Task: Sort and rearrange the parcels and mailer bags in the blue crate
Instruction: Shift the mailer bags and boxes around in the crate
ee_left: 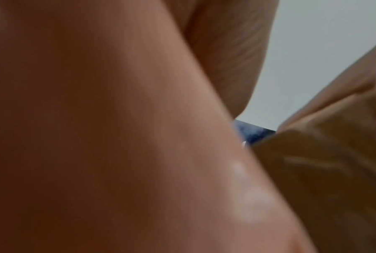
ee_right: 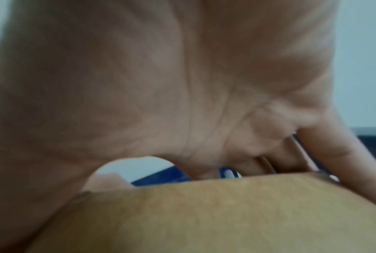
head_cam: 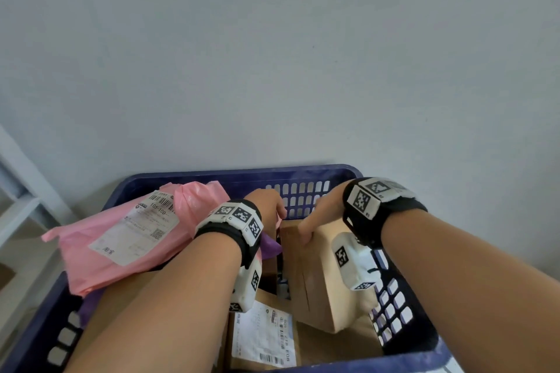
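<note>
Head view: I judge sorting unfinished. Blue crate (head_cam: 194, 176) holds a pink mailer bag (head_cam: 121, 239) beside my left hand (head_cam: 266, 203), whose grasp I cannot tell; right hand (head_cam: 322, 215) grips the cardboard parcel (head_cam: 318, 281), fingers curled over its far edge.

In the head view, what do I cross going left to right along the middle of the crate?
Pink mailer bag → left hand → right hand, gripping the top of the tilted cardboard box → the blue crate wall on the right.
</note>
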`<state>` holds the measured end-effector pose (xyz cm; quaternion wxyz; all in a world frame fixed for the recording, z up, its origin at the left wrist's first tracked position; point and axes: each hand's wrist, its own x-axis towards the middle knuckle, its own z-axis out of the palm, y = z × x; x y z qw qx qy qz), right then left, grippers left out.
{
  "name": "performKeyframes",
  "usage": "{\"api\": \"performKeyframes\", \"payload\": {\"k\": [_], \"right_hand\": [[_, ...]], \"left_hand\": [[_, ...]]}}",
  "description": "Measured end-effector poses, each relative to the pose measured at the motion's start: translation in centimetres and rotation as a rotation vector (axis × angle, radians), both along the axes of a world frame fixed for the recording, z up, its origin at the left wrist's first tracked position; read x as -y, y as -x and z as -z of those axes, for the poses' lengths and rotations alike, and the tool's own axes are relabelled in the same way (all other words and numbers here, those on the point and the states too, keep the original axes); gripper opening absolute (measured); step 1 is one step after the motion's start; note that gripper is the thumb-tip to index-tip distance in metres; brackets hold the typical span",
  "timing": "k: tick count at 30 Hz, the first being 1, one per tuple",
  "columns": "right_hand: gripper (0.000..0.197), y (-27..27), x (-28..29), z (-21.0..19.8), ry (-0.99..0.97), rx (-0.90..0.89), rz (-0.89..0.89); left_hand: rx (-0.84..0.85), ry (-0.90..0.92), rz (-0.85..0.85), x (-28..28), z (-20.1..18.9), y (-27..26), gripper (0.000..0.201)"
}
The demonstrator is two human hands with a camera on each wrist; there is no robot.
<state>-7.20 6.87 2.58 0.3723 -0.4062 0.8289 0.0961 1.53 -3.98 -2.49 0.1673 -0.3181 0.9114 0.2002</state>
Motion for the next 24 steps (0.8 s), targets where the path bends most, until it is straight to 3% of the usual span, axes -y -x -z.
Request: {"api": "performKeyframes", "payload": {"k": [3, 7, 11, 15, 17, 20, 24], "right_hand": [[0.104, 0.1, 0.3, -1.6, 0.075, -0.053, 0.002], [0.09, 1.1, 0.1, -4.0, 0.29, -0.053, 0.078], [0.085, 3.1, -0.3, -5.0, 0.495, 0.061, 0.239], [0.094, 3.7, -0.2, -5.3, 0.724, 0.11, 0.361], [0.101, 3.8, -0.1, -5.0, 0.827, 0.123, 0.404], [0.095, 3.6, -0.4, -3.8, 0.938, 0.213, 0.416], [0.1, 3.8, -0.8, -1.3, 0.916, 0.301, 0.397]], "left_hand": [[-0.004, 0.074, 0.025, 0.0, -0.1, -0.5, 0.034], [-0.052, 0.075, -0.057, 0.5, -0.4, -0.7, 0.032], [-0.19, -0.124, -0.23, 1.6, -0.4, -0.7, 0.038], [-0.391, -0.337, -0.484, 2.6, -0.5, -0.4, 0.04], [-0.489, -0.548, -0.606, 3.0, -0.4, -0.2, 0.052], [-0.58, -0.784, -0.753, 3.4, -0.2, 0.2, 0.061], [-0.566, -0.875, -0.773, 3.5, -0.5, 0.1, 0.034]]}}
